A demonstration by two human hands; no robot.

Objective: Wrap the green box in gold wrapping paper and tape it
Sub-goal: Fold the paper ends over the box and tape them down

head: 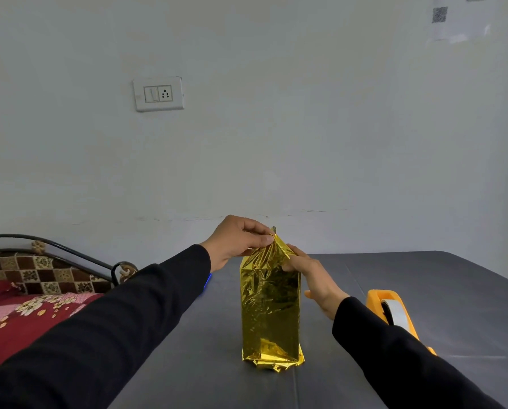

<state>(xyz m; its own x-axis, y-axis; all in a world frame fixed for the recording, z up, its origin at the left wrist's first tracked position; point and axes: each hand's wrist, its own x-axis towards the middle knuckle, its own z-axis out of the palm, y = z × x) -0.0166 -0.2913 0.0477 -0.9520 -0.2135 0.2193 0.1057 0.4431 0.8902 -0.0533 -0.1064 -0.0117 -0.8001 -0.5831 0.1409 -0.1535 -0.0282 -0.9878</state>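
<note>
A tall box stands upright on the grey table (394,278), fully covered in shiny gold wrapping paper (270,308); no green shows. The paper's bottom end is folded under, crumpled at the table. At the top, the loose paper is gathered into a peak. My left hand (238,240) pinches that peak between thumb and fingers. My right hand (308,276) holds the upper right side of the wrapped box, fingers curled on the paper fold near the top. An orange tape dispenser (391,311) with a white roll lies to the right, partly behind my right sleeve.
A bed with a red floral cover (25,314) and a metal headboard (54,249) sits to the left of the table. A small blue light (207,281) shows beside my left sleeve. A white wall with a switch socket (158,94) lies behind.
</note>
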